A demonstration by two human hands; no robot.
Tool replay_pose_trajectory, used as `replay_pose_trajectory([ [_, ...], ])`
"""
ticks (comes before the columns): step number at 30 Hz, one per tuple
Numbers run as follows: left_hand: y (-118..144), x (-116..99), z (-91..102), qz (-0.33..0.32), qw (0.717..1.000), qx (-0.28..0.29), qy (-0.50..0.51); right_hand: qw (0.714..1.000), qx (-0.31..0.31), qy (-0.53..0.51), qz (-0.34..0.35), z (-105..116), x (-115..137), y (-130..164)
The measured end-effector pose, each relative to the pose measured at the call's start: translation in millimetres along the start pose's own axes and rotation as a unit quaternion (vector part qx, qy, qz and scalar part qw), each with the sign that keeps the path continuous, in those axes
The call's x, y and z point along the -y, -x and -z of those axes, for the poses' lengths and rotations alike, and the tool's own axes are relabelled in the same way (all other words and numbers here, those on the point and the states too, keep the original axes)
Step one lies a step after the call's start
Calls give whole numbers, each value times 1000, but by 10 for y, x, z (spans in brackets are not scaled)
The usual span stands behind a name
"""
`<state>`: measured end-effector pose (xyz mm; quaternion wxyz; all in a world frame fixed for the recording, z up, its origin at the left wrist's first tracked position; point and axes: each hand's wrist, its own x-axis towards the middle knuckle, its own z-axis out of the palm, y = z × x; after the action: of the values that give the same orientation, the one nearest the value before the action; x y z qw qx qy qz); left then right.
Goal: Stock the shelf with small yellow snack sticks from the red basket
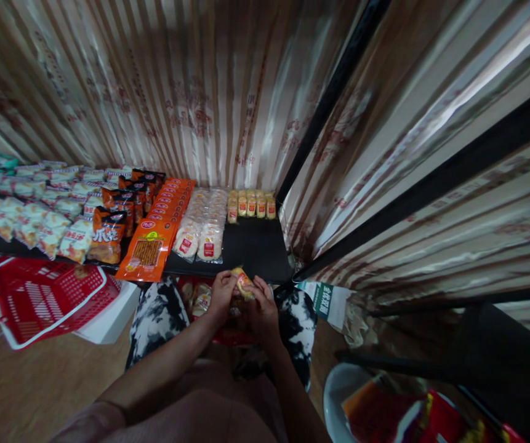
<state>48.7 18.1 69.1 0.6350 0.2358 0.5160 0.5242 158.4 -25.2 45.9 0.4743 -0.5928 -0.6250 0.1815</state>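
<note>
My left hand [221, 295] and my right hand [261, 307] meet in front of the low black shelf [255, 252], both gripping one small yellow snack packet [243, 282]. The packet is just below the shelf's front edge. Under my hands a red basket [228, 335] with more packets rests between my knees. On the shelf's far right a short row of the same yellow packets [252, 204] lines the back, with bare black shelf in front of it.
Rows of clear-wrapped snacks [202, 227], orange packets [154, 240] and dark orange bags [112, 227] fill the shelf leftward. A red shopping basket [43, 298] lies on the floor at left. A white bucket [338, 394] with red wrappers is at lower right; black shelf posts [333, 92] rise right.
</note>
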Motion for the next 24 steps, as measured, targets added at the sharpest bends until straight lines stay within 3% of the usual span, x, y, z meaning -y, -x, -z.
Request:
replay_pose_trajectory([
  [14, -35, 6, 46, 30, 999, 22, -29, 987, -40, -100, -119, 46, -39, -79],
  [19, -37, 20, 53, 34, 999, 18, -32, 939, -61, -228, -251, 10, -34, -129],
  [24, -21, 23, 44, 36, 999, 9, 1, 887, -103, -328, -309, -76, -34, -174],
])
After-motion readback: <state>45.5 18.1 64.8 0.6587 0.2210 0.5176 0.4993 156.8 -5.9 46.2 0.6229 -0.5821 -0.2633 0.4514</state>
